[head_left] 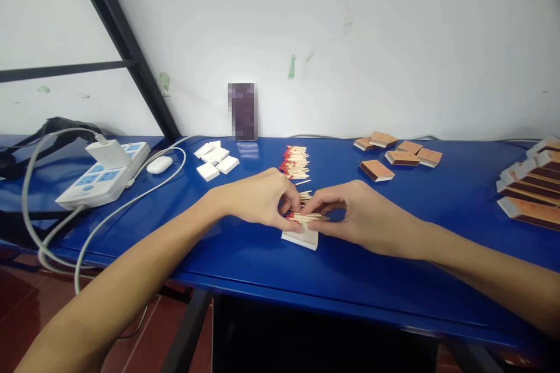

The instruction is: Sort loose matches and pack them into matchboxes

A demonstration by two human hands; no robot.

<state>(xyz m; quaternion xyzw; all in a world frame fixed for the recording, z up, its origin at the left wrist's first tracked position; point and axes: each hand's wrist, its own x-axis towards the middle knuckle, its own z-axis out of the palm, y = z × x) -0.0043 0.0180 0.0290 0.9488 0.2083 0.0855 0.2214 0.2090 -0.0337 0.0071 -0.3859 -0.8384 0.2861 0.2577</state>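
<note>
Both my hands meet over a small white matchbox tray (301, 239) on the blue table. A bunch of red-tipped matches (310, 217) lies level between them, just above the tray. My left hand (269, 201) pinches the bunch near the red heads. Gripping the plain wooden ends is my right hand (350, 215), thumb below and fingers above. Behind my hands a row of loose matches (296, 162) is spread, heads to the left; my fingers partly cover its nearer end.
White matchbox trays (214, 155) lie back left, near an earbud case (160, 165). Orange-brown matchbox sleeves (377, 170) sit back right; stacked matchboxes (534, 186) stand at the far right. A power strip (105, 175) with looping white cables occupies the left. A blurred dark rectangular object (243, 112) leans on the wall.
</note>
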